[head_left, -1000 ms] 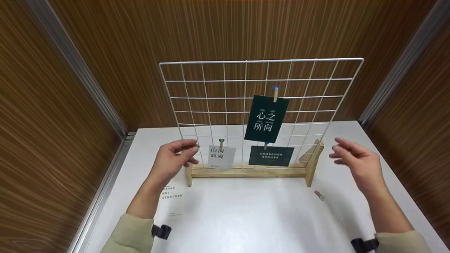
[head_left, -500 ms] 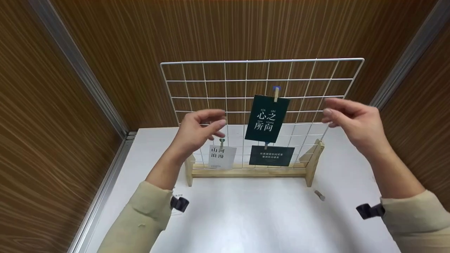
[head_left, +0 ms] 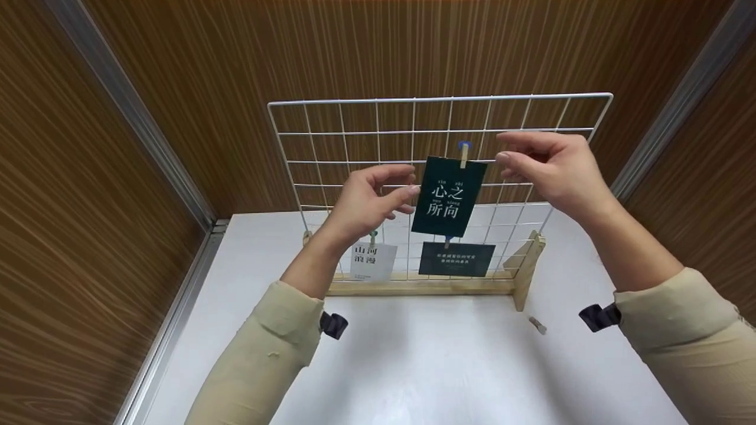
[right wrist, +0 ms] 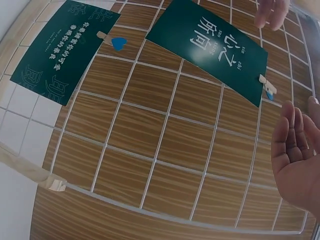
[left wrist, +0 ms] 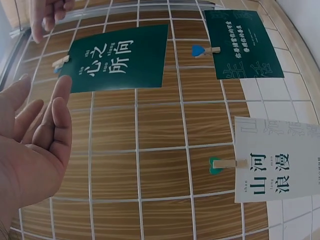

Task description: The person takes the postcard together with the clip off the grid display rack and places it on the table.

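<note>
A dark green card (head_left: 452, 198) with white characters hangs tilted on a white wire grid (head_left: 354, 160). A small wooden clothespin (head_left: 464, 156) with a blue heart pins its top edge. My left hand (head_left: 369, 203) hovers at the card's left edge, fingers loosely bent and holding nothing. To the upper right of the card, my right hand (head_left: 558, 168) is raised near the clothespin, thumb and fingers apart with nothing between them. In the right wrist view the clothespin (right wrist: 268, 84) shows just above the fingertips.
Lower on the grid hang a white card (head_left: 373, 262) and a smaller dark green card (head_left: 458, 260), each on a clothespin. A wooden stand (head_left: 419, 288) holds the grid upright on the white table (head_left: 437, 360). One loose clothespin (head_left: 537, 324) lies at right. Wood-grain walls (head_left: 177, 59) enclose the area.
Both hands have risen and moved inward, the left rightward to the green card's edge, the right leftward toward its clothespin. The cards hang as before; my left arm now covers the printed sheet on the table.
</note>
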`<state>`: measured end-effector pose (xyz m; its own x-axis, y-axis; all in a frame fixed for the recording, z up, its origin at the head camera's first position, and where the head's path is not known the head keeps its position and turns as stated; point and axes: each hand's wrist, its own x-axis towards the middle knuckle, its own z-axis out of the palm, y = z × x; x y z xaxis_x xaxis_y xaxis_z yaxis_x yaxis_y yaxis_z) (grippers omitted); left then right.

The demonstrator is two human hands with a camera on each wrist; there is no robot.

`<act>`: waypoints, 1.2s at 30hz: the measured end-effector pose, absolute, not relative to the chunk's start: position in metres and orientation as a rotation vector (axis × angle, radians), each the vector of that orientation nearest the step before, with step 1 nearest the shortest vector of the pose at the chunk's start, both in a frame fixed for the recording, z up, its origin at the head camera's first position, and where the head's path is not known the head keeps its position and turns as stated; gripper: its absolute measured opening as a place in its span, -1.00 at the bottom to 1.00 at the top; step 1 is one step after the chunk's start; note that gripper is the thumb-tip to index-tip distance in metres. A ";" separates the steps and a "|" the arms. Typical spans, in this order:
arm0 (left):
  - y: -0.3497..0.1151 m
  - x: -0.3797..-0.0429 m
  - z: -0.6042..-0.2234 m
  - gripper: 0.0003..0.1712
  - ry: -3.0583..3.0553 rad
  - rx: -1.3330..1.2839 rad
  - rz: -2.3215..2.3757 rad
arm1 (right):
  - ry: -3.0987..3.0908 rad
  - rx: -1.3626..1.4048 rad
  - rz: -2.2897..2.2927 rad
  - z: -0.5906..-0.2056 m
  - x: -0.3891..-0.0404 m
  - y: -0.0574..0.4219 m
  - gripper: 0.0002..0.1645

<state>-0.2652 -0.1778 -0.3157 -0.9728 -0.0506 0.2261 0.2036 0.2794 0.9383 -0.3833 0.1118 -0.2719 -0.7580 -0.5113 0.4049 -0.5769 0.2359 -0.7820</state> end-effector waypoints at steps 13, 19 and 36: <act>-0.165 -0.274 -0.312 -0.45 -2.389 -0.074 -1.769 | -2.574 1.017 1.381 -0.263 -0.380 0.084 -0.56; -0.163 -0.274 -0.312 -0.41 -2.422 -0.050 -1.779 | -2.599 1.020 1.287 -0.260 -0.378 0.076 -0.58; -0.155 -0.285 -0.321 -0.37 -2.447 -0.075 -1.824 | -2.578 1.130 0.882 -0.268 -0.384 0.066 -0.57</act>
